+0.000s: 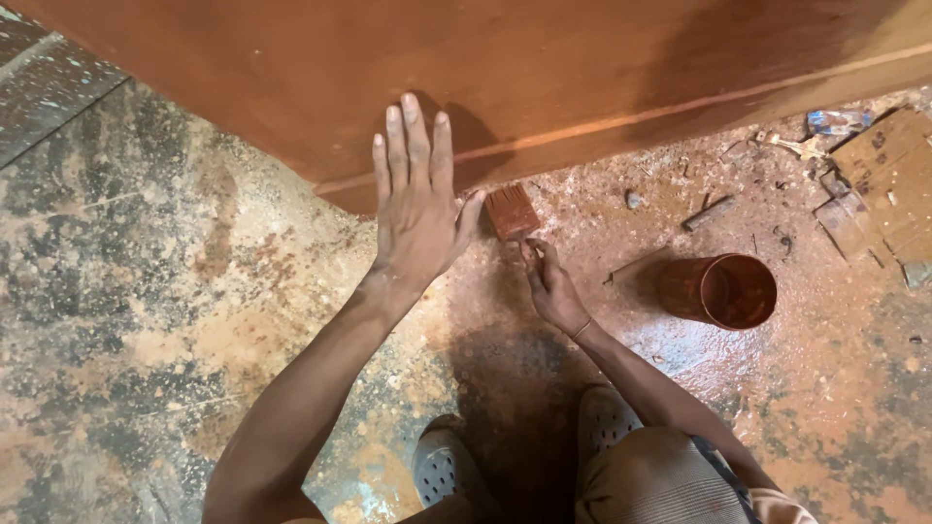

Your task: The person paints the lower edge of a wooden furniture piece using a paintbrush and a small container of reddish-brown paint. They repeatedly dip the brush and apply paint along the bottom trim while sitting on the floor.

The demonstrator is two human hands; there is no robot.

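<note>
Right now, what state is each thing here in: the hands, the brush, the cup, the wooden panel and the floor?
Left hand: open, fingers spread, flat against the wooden panel.
Right hand: closed on the brush handle.
Brush: reddish-brown with stain, bristles at the panel's lower edge.
Wooden panel: coated reddish-brown.
Cup: tilted toward the camera, mouth open, stained inside.
Floor: blotched with stain and dust.
Scraps: scattered at right.

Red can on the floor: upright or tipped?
Tipped. The can lies leaning on the floor, its open mouth turned toward the camera, the inside coated reddish-brown. How much liquid remains: cannot tell.
</note>
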